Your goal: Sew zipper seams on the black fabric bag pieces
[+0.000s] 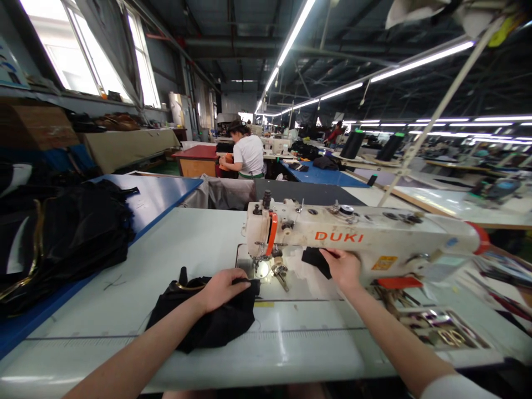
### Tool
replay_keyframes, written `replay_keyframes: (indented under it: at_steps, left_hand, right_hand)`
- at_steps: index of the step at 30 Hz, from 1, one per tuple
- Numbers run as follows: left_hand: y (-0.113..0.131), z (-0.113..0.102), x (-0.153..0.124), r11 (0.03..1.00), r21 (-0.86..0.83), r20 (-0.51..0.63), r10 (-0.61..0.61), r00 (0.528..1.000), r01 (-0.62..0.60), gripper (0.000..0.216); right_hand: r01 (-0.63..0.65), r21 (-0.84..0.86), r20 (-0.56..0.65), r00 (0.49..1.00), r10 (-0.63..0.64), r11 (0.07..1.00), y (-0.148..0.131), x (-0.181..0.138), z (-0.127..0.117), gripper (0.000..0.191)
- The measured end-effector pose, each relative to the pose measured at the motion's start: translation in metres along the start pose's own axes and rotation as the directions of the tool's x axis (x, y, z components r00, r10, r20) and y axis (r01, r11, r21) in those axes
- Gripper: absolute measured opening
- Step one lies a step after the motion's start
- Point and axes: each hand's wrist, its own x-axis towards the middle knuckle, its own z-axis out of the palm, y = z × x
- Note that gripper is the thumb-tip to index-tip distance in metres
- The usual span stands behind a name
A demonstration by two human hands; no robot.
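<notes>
Left hand (222, 288) on black fabric (216, 330)

A crumpled black fabric bundle (216, 328) is lying on the pale worktable (303, 346), a small black fabric patch (316, 260) hovering lifted to its right.

fabric (216, 321) before sewing machine (374, 241), on table (199, 238)
</notes>
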Motion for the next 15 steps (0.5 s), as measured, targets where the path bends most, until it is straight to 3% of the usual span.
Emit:
replay_keyframes:
  at_steps: [6, 15]
  left_hand:
    - [0.001, 0.000, -0.001, 1.000, 0.005, -0.017, 0.012, 1.000, -0.011, 0.024]
    - [0.002, -0.002, -0.005, 0.999, -0.053, -0.037, -0.005, 0.999, 0.003, 0.024]
  right_hand:
    - [0.181, 0.060, 0.021, 0.983, -0.182, 0.982, -0.016, -0.025, -0.023, 0.031]
    - [0.455, 0.071, 0.052, 0.887, -0.459, 0.888, -0.044, -0.055, -0.035, 0.021]
